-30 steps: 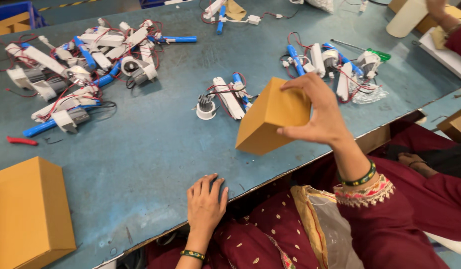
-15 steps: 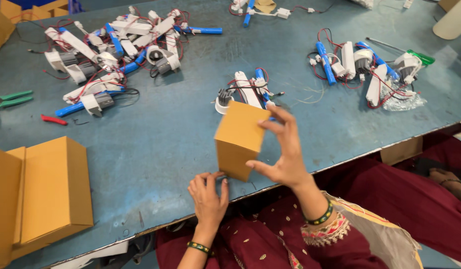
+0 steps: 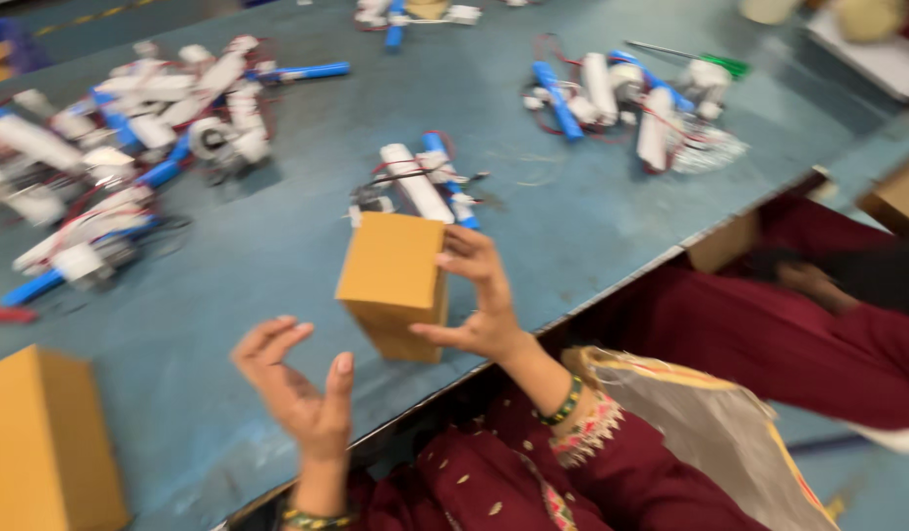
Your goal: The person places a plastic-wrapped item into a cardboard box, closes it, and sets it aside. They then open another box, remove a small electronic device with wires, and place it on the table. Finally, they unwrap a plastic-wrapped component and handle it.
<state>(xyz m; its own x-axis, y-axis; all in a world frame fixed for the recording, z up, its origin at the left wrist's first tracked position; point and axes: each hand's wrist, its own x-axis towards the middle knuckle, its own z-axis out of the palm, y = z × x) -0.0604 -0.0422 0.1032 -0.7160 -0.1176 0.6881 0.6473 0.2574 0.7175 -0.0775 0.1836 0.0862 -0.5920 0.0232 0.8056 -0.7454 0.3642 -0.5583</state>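
My right hand grips a small tan cardboard box by its right side and holds it just above the blue table near the front edge. My left hand is raised to the lower left of the box, palm up and fingers spread, holding nothing and apart from the box. Right behind the box lies a bundle of white and blue tubes with red wires.
A large heap of white and blue wired parts fills the far left. Another heap lies at the far right. A bigger tan box stands at the near left. Another person in dark red sits at the right.
My left hand has lifted off the table edge and opened. The right hand has brought the box lower and nearer. The view has shifted and is blurred.
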